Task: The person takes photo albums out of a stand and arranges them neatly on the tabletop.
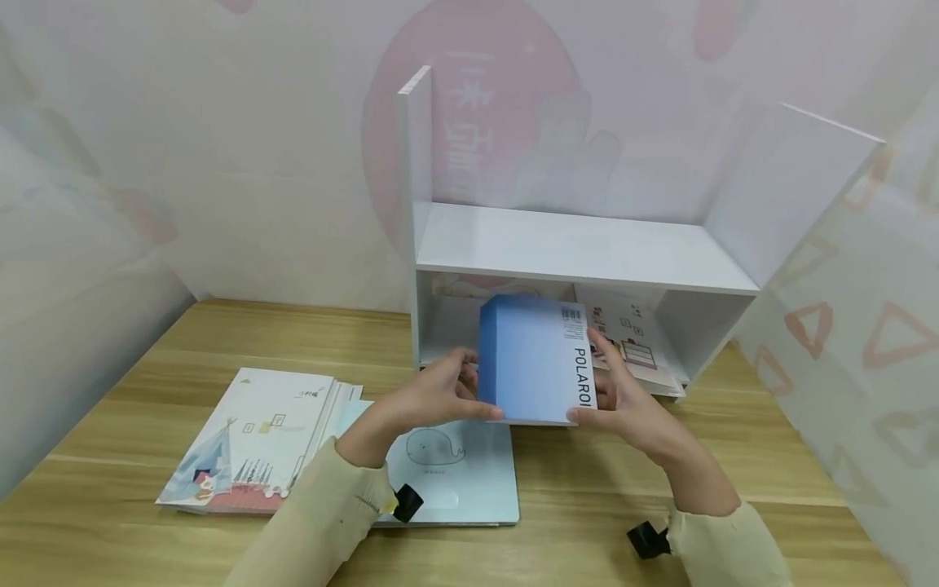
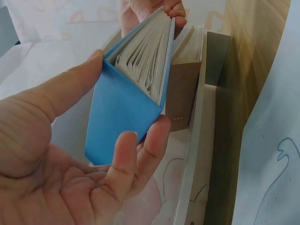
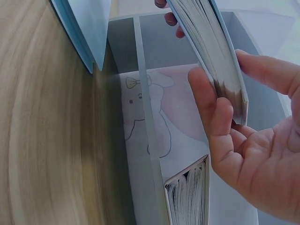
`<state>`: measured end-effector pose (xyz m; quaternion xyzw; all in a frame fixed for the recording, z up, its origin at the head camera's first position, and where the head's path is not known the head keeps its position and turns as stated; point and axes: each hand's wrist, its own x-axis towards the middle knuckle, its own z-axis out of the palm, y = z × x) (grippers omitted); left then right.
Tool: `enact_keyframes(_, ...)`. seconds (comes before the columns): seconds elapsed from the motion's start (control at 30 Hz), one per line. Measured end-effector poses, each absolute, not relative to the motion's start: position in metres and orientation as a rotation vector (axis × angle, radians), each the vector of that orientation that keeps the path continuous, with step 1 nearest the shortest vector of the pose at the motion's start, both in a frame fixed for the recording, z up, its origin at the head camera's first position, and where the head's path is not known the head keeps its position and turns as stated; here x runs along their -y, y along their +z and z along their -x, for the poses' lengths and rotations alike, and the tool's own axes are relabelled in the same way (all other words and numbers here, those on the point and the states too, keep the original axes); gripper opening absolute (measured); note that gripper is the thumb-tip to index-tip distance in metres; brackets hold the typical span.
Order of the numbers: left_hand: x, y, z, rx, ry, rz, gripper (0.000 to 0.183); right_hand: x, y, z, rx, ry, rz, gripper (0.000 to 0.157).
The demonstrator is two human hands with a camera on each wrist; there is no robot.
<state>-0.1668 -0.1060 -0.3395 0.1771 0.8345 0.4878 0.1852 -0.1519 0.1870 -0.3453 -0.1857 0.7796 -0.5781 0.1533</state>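
Note:
Both hands hold a blue photo album with "POLAROI" lettered along the right of its cover, in front of the shelf's lower compartment. My left hand grips its spine side, thumb on the cover edge. On the opposite side my right hand grips it, thumb at the lower corner and fingers around the edge. In the left wrist view, the album's blue spine and thick fanned pages show. Behind it, another album with an illustrated cover lies at the right inside the compartment; its brown spine faces the left wrist camera.
A white shelf unit stands against the patterned back wall, its side panels rising above the board. On the wooden table, at the left, lie a white illustrated album and a pale blue album with a whale drawing.

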Motion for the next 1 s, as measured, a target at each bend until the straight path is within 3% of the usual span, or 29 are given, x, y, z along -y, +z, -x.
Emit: enact_keyframes(1.0,0.098,-0.338,0.155,-2.351,1.315,-0.496,0.083,-0.196,-0.345,0.134,-2.239,-1.650,0.528,0.112)
